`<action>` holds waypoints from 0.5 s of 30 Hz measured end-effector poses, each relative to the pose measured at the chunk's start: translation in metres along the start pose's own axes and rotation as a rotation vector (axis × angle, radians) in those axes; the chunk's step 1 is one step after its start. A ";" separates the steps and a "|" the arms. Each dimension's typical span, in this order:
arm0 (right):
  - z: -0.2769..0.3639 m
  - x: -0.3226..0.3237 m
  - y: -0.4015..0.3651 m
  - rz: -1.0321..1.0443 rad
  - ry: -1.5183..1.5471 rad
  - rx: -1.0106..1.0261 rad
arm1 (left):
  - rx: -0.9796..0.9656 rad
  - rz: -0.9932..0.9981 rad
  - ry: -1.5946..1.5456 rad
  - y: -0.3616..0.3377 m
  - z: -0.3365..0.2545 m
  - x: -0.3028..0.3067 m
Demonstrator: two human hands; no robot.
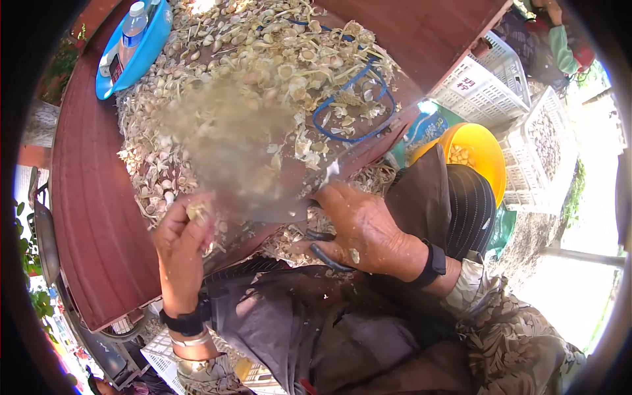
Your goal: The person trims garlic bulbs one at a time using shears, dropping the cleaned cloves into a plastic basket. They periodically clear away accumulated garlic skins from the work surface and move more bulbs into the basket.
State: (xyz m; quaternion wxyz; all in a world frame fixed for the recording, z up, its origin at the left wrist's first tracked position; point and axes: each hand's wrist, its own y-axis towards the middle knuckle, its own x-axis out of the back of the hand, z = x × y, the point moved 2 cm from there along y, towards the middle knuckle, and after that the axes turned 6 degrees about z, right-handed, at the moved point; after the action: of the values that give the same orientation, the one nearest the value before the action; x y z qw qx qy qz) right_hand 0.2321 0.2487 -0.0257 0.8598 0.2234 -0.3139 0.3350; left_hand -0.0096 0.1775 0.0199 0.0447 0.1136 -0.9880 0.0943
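My left hand (pixel 183 240) is closed, thumb and fingers pinching a pale garlic piece (pixel 196 212) at the pile's near edge. My right hand (pixel 372 230) is wrapped round what look like shears, with dark curved handles (pixel 329 257) showing below the fingers. Their blades are hard to make out. Beyond both hands, a heap of garlic (pixel 263 59) with loose cloves, dry skins and stems covers much of the reddish-brown table (pixel 92 217). A blurred patch hides part of the heap just ahead of my hands.
A blue basin (pixel 150 56) with a water bottle (pixel 133 29) stands at the upper left. A blue cord loop (pixel 352 138) lies on the heap. Beside my knee, a yellow bucket (pixel 495 158) holds pale cloves. White crates (pixel 484 85) stand at right, near another person's sleeve (pixel 563 49).
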 end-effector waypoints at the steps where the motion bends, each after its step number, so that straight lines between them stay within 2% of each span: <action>1: 0.002 -0.001 -0.003 -0.022 -0.021 0.065 | -0.016 0.028 -0.030 -0.010 0.000 -0.012; 5: 0.015 0.006 -0.011 0.034 -0.045 0.115 | -0.048 0.125 -0.074 -0.034 -0.003 -0.036; 8: 0.022 0.011 -0.023 0.137 0.023 0.041 | -0.021 0.131 -0.096 -0.043 -0.005 -0.040; 11: 0.024 0.013 -0.033 0.321 0.236 -0.030 | -0.037 0.174 -0.147 -0.046 -0.008 -0.046; 13: 0.028 0.013 -0.039 0.294 0.201 -0.044 | -0.033 0.236 -0.177 -0.048 -0.005 -0.046; 15: 0.029 0.013 -0.044 0.301 0.254 -0.049 | -0.017 0.207 -0.144 -0.050 -0.006 -0.050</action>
State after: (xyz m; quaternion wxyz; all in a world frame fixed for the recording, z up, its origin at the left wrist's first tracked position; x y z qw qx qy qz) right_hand 0.2594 0.2075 -0.0041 0.8378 0.1091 -0.2409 0.4777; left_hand 0.0509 0.1414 0.0293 -0.0354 0.0169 -0.9959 0.0819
